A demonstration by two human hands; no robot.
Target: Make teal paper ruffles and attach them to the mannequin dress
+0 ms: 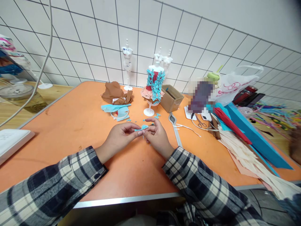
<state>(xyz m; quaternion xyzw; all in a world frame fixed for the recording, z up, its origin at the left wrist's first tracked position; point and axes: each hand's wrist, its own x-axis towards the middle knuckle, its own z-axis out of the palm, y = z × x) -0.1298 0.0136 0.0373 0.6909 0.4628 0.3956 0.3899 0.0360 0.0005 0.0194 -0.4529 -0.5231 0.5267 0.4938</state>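
Observation:
A small piece of light-blue crepe paper (144, 126) is pinched between my two hands, above the orange table. My left hand (121, 135) grips its left end between thumb and fingers. On the other side my right hand (158, 134) closes its thumb and fingertips on the same piece, partly hiding it. Just beyond my hands stands a white mini dress form (149, 110), dressed in a red bodice with blue paper bows and a peach and brown skirt. Blue paper scraps (157, 116) lie near its base.
Brown crepe paper (113, 91), a blue strip (115, 108) and a tape roll (113, 116) lie back left. A cardboard box (172, 99), scissors (201, 121), a grey zipper-like strip (176, 133) and paper sheets (237, 147) are on the right. Another dress form (127, 59) stands behind.

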